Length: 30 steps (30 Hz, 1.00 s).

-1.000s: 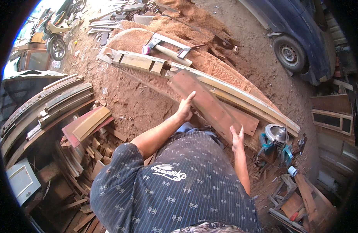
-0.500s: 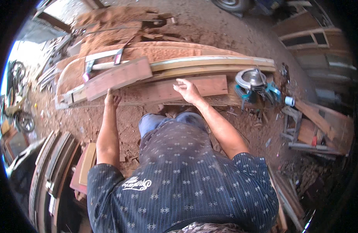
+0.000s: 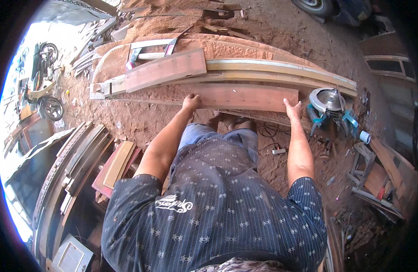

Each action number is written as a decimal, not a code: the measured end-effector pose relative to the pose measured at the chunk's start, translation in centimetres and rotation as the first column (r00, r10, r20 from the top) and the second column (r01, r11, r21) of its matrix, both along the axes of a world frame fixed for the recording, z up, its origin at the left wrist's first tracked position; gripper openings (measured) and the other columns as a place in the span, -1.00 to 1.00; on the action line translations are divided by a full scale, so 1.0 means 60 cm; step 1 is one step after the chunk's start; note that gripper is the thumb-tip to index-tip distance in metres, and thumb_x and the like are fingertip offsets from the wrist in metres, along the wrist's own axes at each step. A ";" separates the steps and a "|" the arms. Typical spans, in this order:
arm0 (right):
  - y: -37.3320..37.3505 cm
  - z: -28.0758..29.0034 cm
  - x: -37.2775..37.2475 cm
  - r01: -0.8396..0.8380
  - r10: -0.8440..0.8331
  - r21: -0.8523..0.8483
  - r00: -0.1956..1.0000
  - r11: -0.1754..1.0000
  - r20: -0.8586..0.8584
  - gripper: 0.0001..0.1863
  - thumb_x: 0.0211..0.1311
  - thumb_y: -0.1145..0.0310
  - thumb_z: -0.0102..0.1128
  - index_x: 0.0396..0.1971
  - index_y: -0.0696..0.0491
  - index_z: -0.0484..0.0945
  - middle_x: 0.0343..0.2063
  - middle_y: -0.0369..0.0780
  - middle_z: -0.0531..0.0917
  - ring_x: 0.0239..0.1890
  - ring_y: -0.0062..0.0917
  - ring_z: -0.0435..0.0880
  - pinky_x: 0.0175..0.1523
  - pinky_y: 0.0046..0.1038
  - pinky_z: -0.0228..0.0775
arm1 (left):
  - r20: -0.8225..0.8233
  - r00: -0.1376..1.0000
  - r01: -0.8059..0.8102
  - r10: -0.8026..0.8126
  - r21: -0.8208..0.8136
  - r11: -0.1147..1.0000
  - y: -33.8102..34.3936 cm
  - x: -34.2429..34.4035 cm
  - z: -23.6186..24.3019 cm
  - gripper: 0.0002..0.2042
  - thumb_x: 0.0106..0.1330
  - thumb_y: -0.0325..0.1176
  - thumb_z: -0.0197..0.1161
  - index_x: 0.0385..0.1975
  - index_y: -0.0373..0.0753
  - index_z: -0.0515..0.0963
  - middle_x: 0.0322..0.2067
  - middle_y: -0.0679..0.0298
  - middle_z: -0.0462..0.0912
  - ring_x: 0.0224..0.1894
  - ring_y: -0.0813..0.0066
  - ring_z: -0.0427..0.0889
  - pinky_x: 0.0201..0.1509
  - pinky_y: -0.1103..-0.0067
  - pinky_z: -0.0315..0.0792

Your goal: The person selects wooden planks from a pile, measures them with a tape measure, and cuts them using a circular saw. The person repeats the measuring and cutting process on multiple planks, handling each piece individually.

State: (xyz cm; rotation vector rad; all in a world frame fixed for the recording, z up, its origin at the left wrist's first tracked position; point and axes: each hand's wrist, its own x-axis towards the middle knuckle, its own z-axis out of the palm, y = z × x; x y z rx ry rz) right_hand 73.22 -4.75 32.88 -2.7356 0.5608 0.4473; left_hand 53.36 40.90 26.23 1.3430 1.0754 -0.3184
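A short reddish wooden board (image 3: 245, 96) lies lengthwise across the near side of the low workbench. My left hand (image 3: 191, 102) grips its left end, the fingers curled round the edge. At the opposite end my right hand (image 3: 293, 109) holds it, with the thumb on top. A second reddish board (image 3: 168, 70) rests at a slant over long pale timber strips (image 3: 281, 77) just beyond. To the right of my right hand stands a circular saw (image 3: 327, 100) with teal parts, its round blade facing up.
Behind the slanted board is a metal-framed tool (image 3: 151, 44) on sawdust. Stacked timber (image 3: 77, 158) stands at lower left, beside boards (image 3: 116, 167). A broken wooden frame (image 3: 365, 170) lies at right. Motorcycles (image 3: 48, 106) are parked at far left, and a wheel (image 3: 314, 5) shows at top right.
My left hand has left the slanted board and taken the nearer board's left end. My right hand has moved right from above that board to its right end. The view has shifted.
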 end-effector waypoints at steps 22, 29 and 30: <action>-0.029 -0.010 -0.088 0.295 0.030 0.672 0.904 0.680 -0.427 -0.36 0.16 -0.30 0.32 -0.18 0.05 0.61 -0.34 -0.29 0.68 -0.38 -0.53 0.59 -0.38 -0.42 0.38 | 0.498 0.664 -0.107 0.558 -0.676 0.730 -0.029 -0.040 0.516 -0.31 0.33 -0.46 0.34 0.44 -0.31 0.18 0.31 0.07 0.40 0.30 0.35 0.45 0.39 0.43 0.37; 0.000 -0.011 -0.088 0.448 -0.020 0.657 0.834 0.606 -0.551 -0.33 0.24 -0.26 0.27 0.19 -0.13 0.47 0.06 -0.28 0.59 0.10 -0.39 0.51 0.05 -0.09 0.37 | 0.654 0.682 0.035 0.327 -0.476 0.879 -0.045 -0.016 0.561 -0.36 0.32 -0.43 0.36 0.39 -0.33 0.26 0.28 0.11 0.43 0.32 0.33 0.41 0.45 0.32 0.24; 0.005 -0.006 -0.093 0.446 -0.040 0.658 0.843 0.607 -0.536 -0.36 0.25 -0.25 0.26 0.14 -0.10 0.51 -0.04 -0.30 0.65 0.00 -0.44 0.57 -0.04 -0.18 0.41 | 0.666 0.675 0.050 0.318 -0.470 0.881 -0.050 -0.015 0.564 -0.36 0.32 -0.43 0.36 0.38 -0.33 0.26 0.28 0.11 0.44 0.33 0.33 0.40 0.45 0.32 0.24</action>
